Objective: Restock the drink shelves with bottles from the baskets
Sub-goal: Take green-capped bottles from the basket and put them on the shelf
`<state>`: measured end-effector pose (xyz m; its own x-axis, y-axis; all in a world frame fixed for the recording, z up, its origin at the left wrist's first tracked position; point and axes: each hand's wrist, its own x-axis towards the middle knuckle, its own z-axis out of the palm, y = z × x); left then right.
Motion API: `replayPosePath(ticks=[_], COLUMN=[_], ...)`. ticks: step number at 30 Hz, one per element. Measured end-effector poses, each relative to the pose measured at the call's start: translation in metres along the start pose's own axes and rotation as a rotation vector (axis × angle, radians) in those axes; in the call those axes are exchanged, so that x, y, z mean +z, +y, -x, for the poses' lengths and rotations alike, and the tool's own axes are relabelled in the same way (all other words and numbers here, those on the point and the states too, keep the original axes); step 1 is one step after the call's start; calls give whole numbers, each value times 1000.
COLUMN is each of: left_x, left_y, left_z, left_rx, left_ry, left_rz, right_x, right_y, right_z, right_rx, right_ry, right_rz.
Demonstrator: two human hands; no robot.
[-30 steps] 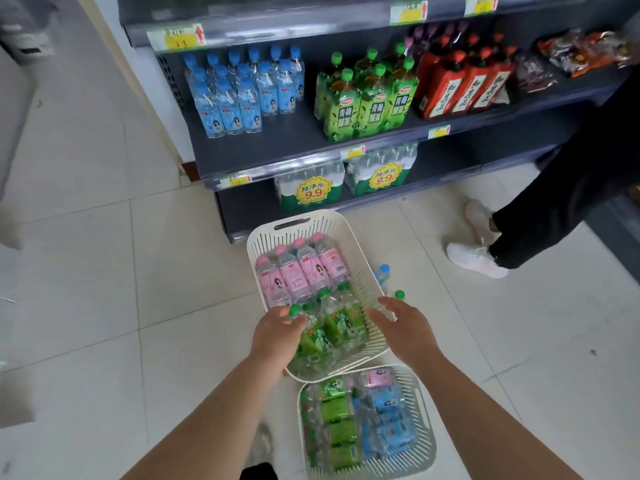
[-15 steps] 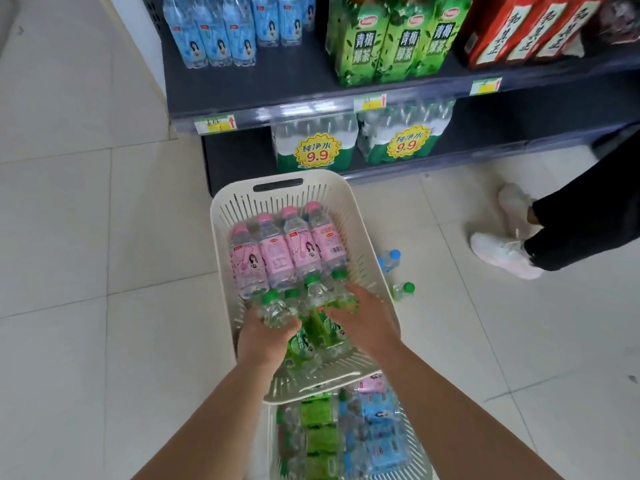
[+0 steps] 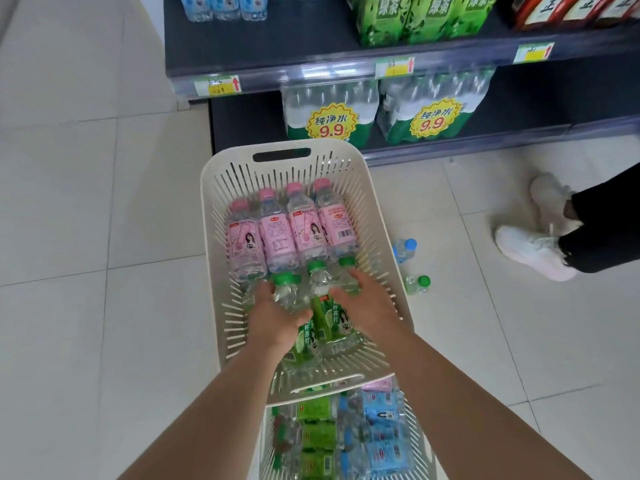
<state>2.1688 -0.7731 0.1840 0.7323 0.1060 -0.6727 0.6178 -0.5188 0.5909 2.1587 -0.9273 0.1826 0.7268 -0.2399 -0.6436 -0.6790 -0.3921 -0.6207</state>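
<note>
1. Two hands are in the upper basket (image 3: 282, 155). In the last second they have pushed deeper in, and the left hand (image 3: 277, 317) and right hand (image 3: 367, 306) each now curl around one of the green-capped bottles (image 3: 325, 317).
2. Nothing is lifted yet. The green-capped bottles lie at the basket's near end, just below four pink-labelled bottles (image 3: 277, 233).
3. The pick looks to have begun, and the dark shelf (image 3: 259, 46) ahead shows bare space.
4. The lower basket (image 3: 420, 455) sits loaded underneath, so restocking seems barely under way.
5. Two loose bottles (image 3: 405, 249) lie on the floor nearby.
</note>
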Motion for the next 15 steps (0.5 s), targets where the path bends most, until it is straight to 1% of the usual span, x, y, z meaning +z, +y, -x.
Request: replayPosePath(ticks=[3,6,8,11,15], left_x=[-7,-30,-48,-65,-71], left_y=[9,26,37,47,48], left_z=[2,4,2,0,-1], left_rx=[106,175,206,236,240], left_ry=[-45,-31,-28,-36,-49], left_rz=[-31,-35,-34,-11,18], right_x=[-1,3,7,18,38], right_y=[1,2,1,-1,1], right_z=[-1,-3,-3,-6,-10], right_rx=[7,13,0,22,31], right_ry=[-2,-5,-7,0,24], right_rz=[22,25,72,187,436])
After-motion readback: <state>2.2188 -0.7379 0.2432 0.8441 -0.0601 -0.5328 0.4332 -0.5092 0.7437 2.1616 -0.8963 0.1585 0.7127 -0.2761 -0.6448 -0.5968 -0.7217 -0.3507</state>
